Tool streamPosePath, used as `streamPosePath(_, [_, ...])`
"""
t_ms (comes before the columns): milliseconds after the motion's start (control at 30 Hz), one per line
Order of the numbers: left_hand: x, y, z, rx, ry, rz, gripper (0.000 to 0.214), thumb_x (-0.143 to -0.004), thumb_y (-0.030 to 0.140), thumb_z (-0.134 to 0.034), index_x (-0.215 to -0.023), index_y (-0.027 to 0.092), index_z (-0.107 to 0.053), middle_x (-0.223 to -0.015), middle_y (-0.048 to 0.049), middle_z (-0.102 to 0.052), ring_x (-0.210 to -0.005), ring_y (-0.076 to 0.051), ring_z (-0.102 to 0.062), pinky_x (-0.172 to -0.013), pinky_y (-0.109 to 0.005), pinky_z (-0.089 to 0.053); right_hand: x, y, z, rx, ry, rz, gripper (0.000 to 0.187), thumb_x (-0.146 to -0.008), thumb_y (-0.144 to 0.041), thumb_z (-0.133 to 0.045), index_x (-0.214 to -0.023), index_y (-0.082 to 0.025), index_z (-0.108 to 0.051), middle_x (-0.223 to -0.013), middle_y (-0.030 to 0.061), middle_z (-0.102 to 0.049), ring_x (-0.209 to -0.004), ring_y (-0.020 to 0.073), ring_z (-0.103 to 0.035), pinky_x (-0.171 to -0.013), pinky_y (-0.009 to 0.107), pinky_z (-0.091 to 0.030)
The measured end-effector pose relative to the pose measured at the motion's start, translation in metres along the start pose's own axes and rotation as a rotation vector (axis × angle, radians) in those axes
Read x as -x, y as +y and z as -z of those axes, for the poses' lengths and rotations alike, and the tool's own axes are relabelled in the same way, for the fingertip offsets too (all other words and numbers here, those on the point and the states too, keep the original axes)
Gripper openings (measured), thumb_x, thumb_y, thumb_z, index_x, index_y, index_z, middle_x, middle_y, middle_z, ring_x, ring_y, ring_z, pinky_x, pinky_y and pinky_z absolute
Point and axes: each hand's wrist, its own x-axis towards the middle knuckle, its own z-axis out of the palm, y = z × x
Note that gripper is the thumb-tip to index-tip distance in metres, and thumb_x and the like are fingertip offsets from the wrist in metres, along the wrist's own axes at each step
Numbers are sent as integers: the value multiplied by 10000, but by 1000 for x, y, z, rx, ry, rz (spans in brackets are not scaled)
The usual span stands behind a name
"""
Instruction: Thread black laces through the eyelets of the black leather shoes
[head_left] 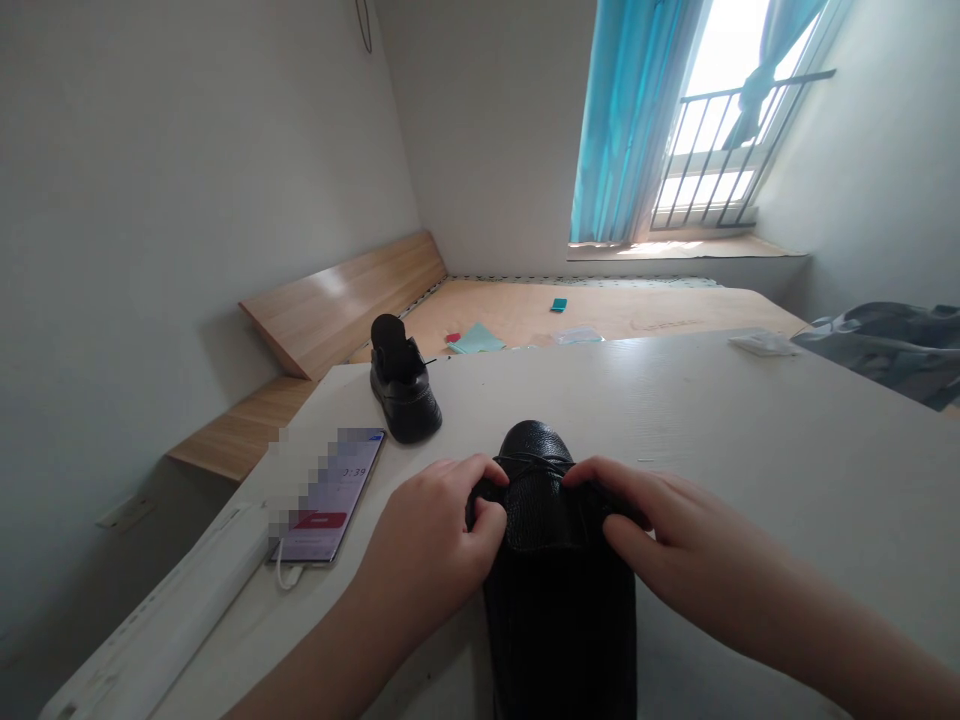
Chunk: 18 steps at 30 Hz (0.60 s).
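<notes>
A black leather shoe (551, 560) lies on the white table (750, 420) right in front of me, toe pointing away. My left hand (435, 540) pinches the shoe's left side near the laces. My right hand (645, 530) grips its right side, with the fingers curled on the upper near the laces. A second black shoe (403, 385) stands apart at the table's far left edge.
A phone (330, 495) with a lit screen and a white cable lies on the table to the left. Beyond the table is a bare wooden bed base (600, 310) with small scraps on it. A grey bag (892, 345) sits at the right. Blue curtains (630, 120) hang by a barred window.
</notes>
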Motion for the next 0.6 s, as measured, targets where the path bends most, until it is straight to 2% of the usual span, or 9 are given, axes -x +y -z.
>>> streamPosePath(100, [-2,-1,3,35,-58,34,135,-764,258,-520,-857,251,-618,-728,30,-634,-646,-161,-542,-605,-287,-341,-3,-3,2,61,-13,-8,243,-763,-185,-428,-939,-263,-577,-736,-14,-627,-676,172,-575,-597,284,-387])
streamPosePath(200, [-4,-3,6,68,-95,26,101,-776,301,-540,-823,240,-605,-658,38,-600,-605,-146,-520,-569,-273,-315,-5,-2,3,66,-55,-4,130,-758,-186,-444,-844,-249,-518,-647,-41,-547,-597,143,-499,-547,261,-339])
streamPosePath(267, [-4,-3,6,75,-93,23,125,-800,322,-526,-836,241,-615,-668,35,-608,-596,-142,-513,-565,-271,-310,-6,0,3,49,-65,-9,105,-773,-196,-455,-852,-251,-496,-665,-45,-542,-614,139,-487,-554,256,-340])
streamPosePath(400, [-3,-3,4,77,-87,35,167,-836,335,-494,-887,257,-632,-690,37,-623,-568,-133,-499,-562,-270,-306,-4,8,1,-75,-106,-28,156,-860,-242,-432,-1009,-285,-444,-738,-55,-554,-625,129,-470,-578,250,-383])
streamPosePath(500, [-3,-3,2,88,-83,21,163,-847,326,-482,-890,255,-622,-699,37,-624,-592,-136,-517,-562,-266,-304,-4,13,5,-187,-191,-17,140,-925,-350,-422,-1047,-280,-422,-839,-35,-560,-687,127,-487,-634,256,-429])
streamPosePath(600, [-2,-2,2,97,-71,3,154,-850,302,-472,-887,249,-611,-707,36,-622,-605,-136,-521,-565,-263,-302,-6,15,15,-297,-317,28,279,-944,-488,-409,-1103,-267,-468,-936,6,-582,-800,153,-527,-725,286,-460])
